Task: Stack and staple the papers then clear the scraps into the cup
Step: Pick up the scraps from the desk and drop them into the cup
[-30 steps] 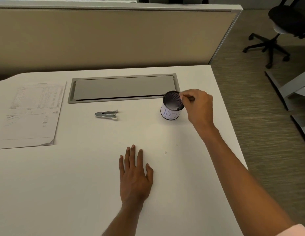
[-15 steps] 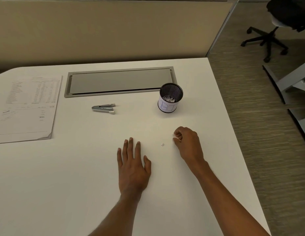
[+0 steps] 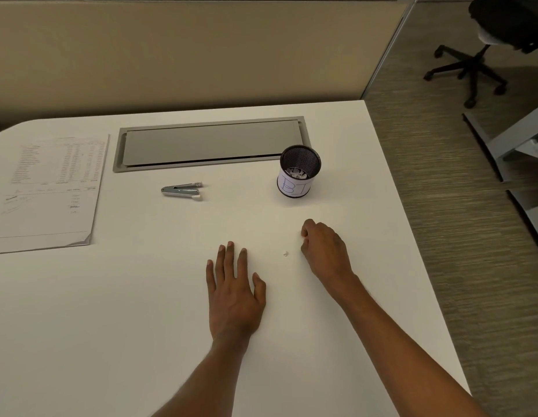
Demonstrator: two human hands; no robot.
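One scrap (image 3: 285, 253) lies beside your right hand (image 3: 325, 251); whether its curled fingers (image 3: 306, 230) hold anything, I cannot tell. Your left hand (image 3: 234, 296) lies flat.

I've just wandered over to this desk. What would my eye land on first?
Probably the two hands on the white table: the left hand lies flat with fingers spread, and the right hand is curled just right of a tiny paper scrap. Behind them stands a black mesh cup with white scraps inside, a silver stapler to its left and a stack of papers at the far left.
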